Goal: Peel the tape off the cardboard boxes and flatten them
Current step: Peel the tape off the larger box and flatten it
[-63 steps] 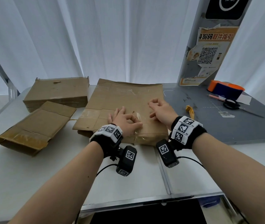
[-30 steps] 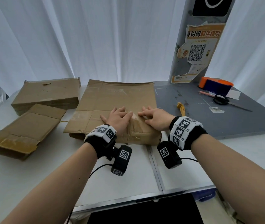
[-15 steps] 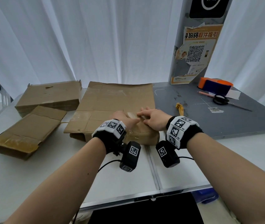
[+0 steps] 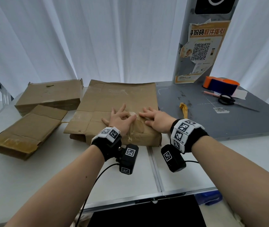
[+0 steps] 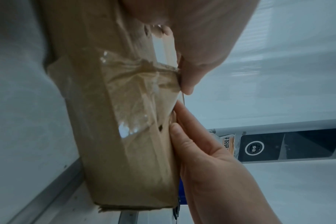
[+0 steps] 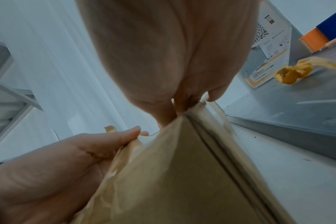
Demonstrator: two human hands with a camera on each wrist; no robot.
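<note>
While the box (image 4: 117,112) lies flat on the table (image 4: 32,177), left hand (image 4: 120,119) pinches clear tape (image 4: 134,128) at near edge between thumb and forefinger, right hand (image 4: 157,119) just beside, fingers lightly curled, pressing cardboard.

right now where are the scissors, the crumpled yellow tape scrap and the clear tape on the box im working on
scissors (image 4: 226,99): head view, on the black handles.
crumpled yellow tape scrap (image 6: 290,73): right wrist view, on its bunched middle.
clear tape (image 5: 136,97): left wrist view, on the wrinkled patch over the box edge.
</note>
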